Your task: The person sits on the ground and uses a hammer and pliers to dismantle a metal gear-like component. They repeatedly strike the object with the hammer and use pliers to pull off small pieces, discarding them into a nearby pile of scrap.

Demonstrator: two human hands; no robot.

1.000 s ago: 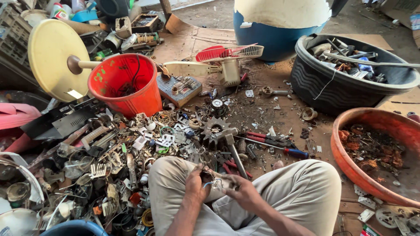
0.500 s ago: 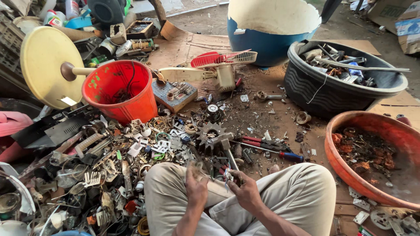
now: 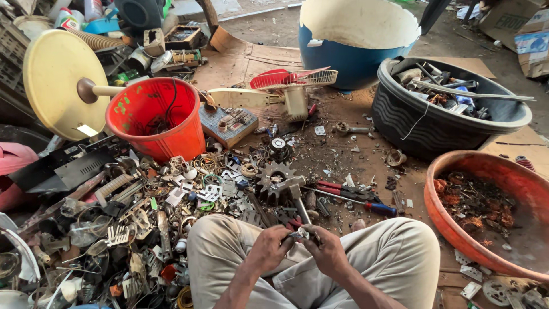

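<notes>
Bare forearms, no sleeves showing, and wrinkled beige trousers on both legs

Red-orange bucket with green marks on its rim. Cream-yellow round disc on a brown knob. Dark blue tub, pale inside. Black ribbed basin. Terracotta-orange bowl holding rusty brown scrap. Red fan grille on a cream body. Red-handled pliers; blue-red screwdriver handle. Beige trousers. Grey gear.
</notes>
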